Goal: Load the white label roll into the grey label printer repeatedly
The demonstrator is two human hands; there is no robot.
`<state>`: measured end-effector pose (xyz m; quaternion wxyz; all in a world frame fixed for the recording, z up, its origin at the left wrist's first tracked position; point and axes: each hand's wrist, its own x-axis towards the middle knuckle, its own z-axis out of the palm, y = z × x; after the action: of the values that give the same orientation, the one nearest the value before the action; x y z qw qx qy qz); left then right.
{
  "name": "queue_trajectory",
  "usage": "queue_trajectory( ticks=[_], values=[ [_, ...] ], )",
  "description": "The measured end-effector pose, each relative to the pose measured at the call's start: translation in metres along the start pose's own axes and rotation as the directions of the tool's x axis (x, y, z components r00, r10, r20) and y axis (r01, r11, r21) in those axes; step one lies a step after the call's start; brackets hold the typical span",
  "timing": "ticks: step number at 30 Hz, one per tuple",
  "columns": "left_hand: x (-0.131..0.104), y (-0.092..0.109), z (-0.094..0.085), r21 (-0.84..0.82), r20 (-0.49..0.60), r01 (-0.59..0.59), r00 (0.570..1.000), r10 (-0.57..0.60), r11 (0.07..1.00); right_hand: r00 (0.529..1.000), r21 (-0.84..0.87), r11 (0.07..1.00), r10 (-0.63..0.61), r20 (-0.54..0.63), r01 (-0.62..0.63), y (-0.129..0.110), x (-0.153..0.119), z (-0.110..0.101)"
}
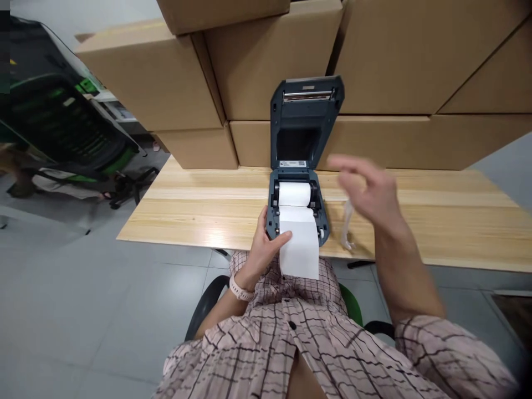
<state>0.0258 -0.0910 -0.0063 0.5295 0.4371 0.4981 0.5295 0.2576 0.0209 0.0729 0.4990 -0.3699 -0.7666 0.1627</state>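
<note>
Open printer [296, 173] on table [208, 208]; strip [300, 252] under my left hand [265, 245].
Step in hand, I judge: setting the strip from the roll [295, 194]; next move calls for keeping it straight. My left thumb presses the strip, fingers grip the printer's side; my right hand [369, 191], blurred, hovers released. Table wood-grained; cartons [266, 72] behind, chair [62, 127] left, floor [145, 299] grey-tiled.

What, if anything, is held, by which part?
Left grip: printer by its left side, thumb over paper strip at its left edge. Right grip: nothing visible.
</note>
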Motion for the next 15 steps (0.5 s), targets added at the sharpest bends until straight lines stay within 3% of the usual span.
queue_trajectory(
  ticks=[1, 2, 5, 8, 11, 15],
  values=[
    [-0.001, -0.001, -0.001, 0.001, -0.007, 0.006, 1.0, -0.006, 1.0, 0.982, 0.053, 0.997, 0.058, -0.18, -0.049, 0.009, 0.028, 0.0],
    [-0.002, -0.002, -0.001, -0.001, -0.013, 0.014, 1.0, -0.014, 1.0, 0.954, 0.129, 0.988, 0.121, -0.275, -0.088, 0.018, 0.057, 0.001],
    [-0.004, -0.006, -0.004, -0.008, -0.01, 0.033, 0.999, -0.033, 0.999, 0.923, 0.323, 0.904, 0.347, -0.165, -0.281, 0.039, 0.136, 0.01],
    [-0.004, -0.005, -0.007, 0.004, 0.003, 0.025, 1.0, -0.025, 1.0, 0.897, 0.454, 0.795, 0.442, 0.022, -0.403, 0.045, 0.176, 0.02],
    [-0.004, 0.0, -0.009, 0.064, 0.018, 0.041, 0.999, -0.042, 0.997, 0.93, 0.456, 0.82, 0.363, 0.053, -0.346, 0.037, 0.162, 0.022],
    [-0.01, 0.002, -0.014, 0.116, 0.043, 0.061, 0.997, -0.066, 0.991, 0.988, 0.341, 0.935, 0.131, -0.079, -0.097, 0.006, 0.075, 0.018]
  ],
)
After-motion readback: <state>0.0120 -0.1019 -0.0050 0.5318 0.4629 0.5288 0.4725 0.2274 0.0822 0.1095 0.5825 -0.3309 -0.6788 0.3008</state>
